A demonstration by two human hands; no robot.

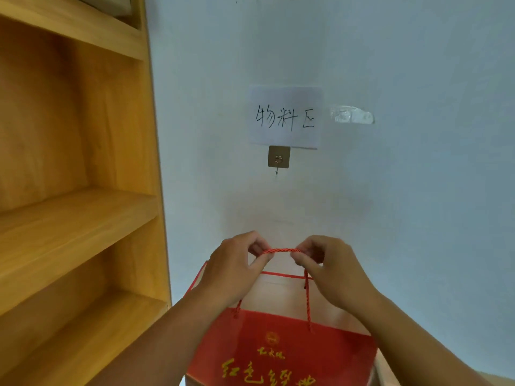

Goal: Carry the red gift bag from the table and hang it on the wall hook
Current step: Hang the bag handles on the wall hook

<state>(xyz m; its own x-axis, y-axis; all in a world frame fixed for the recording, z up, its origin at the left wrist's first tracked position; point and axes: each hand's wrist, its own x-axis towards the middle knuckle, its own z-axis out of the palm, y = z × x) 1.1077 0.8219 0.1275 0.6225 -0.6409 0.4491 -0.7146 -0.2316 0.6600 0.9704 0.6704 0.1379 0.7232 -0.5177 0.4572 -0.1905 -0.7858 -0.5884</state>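
The red gift bag (281, 352) with gold lettering hangs in front of me, low in the view. Its red cord handle (282, 250) is stretched level between my hands. My left hand (237, 263) pinches the cord's left end and my right hand (331, 268) pinches the right end. The wall hook (278, 157), a small square metal plate with a thin hook pointing down, sits on the pale wall straight above the cord, a clear gap away. The bag's bottom is cut off by the frame edge.
A white paper sign (285, 117) with handwritten characters is stuck just above the hook. A strip of clear tape (352, 115) is to its right. A wooden shelf unit (78, 204) fills the left side, its edge close to the bag.
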